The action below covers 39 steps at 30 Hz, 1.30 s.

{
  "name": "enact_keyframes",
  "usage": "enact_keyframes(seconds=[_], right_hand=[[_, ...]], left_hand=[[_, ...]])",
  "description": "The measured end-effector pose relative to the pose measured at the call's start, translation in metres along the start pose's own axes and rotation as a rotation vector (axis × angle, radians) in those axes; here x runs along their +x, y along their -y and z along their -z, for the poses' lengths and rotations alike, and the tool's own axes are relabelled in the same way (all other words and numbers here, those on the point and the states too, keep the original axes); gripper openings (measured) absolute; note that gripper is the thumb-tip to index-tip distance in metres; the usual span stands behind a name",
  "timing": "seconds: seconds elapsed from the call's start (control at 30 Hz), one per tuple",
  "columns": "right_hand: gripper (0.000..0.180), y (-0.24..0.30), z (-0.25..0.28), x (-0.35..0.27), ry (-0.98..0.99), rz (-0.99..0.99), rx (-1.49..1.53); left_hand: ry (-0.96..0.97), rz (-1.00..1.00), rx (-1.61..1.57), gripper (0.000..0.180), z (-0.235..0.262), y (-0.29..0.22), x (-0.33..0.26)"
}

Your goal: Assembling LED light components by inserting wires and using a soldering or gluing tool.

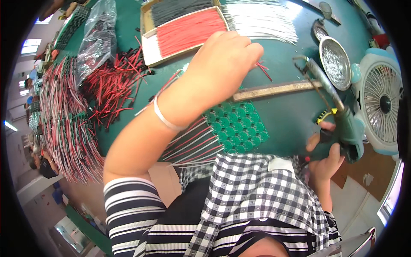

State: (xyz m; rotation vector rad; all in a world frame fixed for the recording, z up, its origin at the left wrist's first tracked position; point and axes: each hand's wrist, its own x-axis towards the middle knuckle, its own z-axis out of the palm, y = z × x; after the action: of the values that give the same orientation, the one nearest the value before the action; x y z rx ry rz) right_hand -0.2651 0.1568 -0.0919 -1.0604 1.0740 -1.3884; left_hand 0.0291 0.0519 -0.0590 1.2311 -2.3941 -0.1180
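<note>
My left hand (pixel 233 53) reaches across the bench, its fingers curled closed in front of a box of red wires (pixel 190 30). A short piece of red wire (pixel 264 72) shows just beyond the fingertips; whether they hold it is hidden. Below the wrist lies a green panel of round circuit boards (pixel 237 128), with red and white wires (pixel 192 143) running along its left side. On the right, my right hand (pixel 327 160) is closed around the dark grip of a green soldering gun (pixel 351 132), whose metal barrel points up and away.
A wooden strip (pixel 278 89) lies past the panel. White wires (pixel 261 21) are at the back. A round metal dish (pixel 335 62) and a fan (pixel 381 103) stand right. Loose red wires (pixel 115 88), a plastic bag (pixel 97 43) and wired boards (pixel 64 120) crowd the left.
</note>
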Motion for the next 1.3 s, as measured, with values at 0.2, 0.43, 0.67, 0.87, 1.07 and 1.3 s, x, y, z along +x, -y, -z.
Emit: enact_keyframes(seconds=[0.2,0.43,0.67,0.87,1.07,1.3], right_hand=[[0.066,-0.013,0.006,-0.022,0.219,-0.310,0.134],[0.034,-0.005,0.017,-0.023,0.752,0.067,-0.802],[0.027,0.022,-0.018,0.001,0.804,0.038,-0.721],[0.014,0.018,-0.024,-0.002,0.759,0.228,-0.860],[0.026,0.028,-0.030,0.004,0.860,0.262,-0.910],[0.028,0.021,-0.021,0.000,0.840,0.373,-0.883]], left_hand=[[-0.076,0.205,-0.061,0.019,0.039,-0.033,-0.056],[-0.097,0.441,0.005,0.016,0.018,-0.063,-0.122],[-0.175,0.381,0.081,0.020,0.007,-0.064,-0.122],[-0.193,0.390,0.027,0.021,0.002,-0.061,-0.126],[-0.194,0.390,0.019,0.020,0.001,-0.060,-0.126],[-0.186,0.392,0.016,0.019,0.001,-0.060,-0.124]])
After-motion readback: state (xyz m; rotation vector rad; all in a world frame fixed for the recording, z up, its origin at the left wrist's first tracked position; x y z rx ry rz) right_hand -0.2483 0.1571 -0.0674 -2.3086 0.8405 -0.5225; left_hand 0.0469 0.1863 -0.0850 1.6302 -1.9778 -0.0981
